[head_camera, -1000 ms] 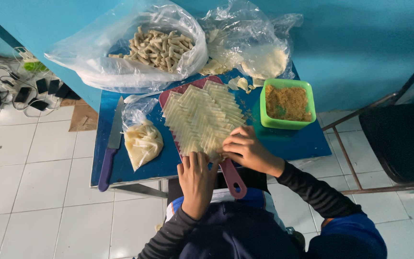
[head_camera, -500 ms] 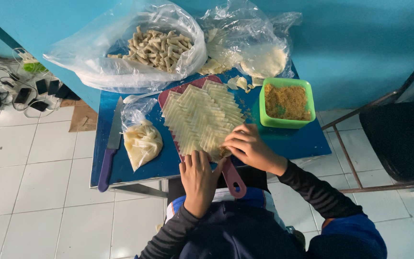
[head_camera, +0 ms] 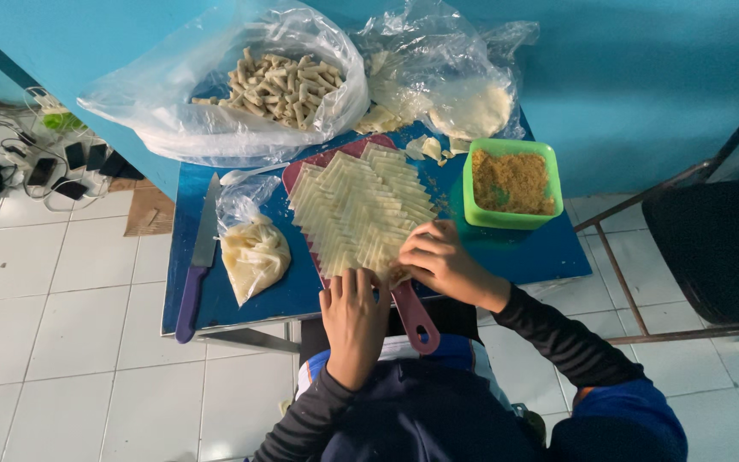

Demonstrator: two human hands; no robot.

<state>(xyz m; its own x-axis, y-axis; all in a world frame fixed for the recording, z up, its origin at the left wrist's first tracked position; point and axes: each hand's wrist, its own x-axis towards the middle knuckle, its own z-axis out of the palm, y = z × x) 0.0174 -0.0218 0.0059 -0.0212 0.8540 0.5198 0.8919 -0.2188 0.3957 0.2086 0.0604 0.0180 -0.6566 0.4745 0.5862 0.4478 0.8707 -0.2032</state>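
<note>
Both hands are working at the near edge of the pastry sheets (head_camera: 361, 210) — left hand (head_camera: 354, 315) lying flat, fingers extended; right hand (head_camera: 438, 261) curling, pinching one sheet.

Blue table (head_camera: 523, 257); cutting board (head_camera: 416, 316); knife (head_camera: 198, 257); bowl (head_camera: 511, 181)

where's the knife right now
In the head view the knife lies along the left edge of the blue table, purple handle toward the person, just left of the small tied bag of pale paste, away from both hands.

A knife (head_camera: 199, 257) lies beside a green tub (head_camera: 511, 183) and a dark chair (head_camera: 720, 231).
</note>
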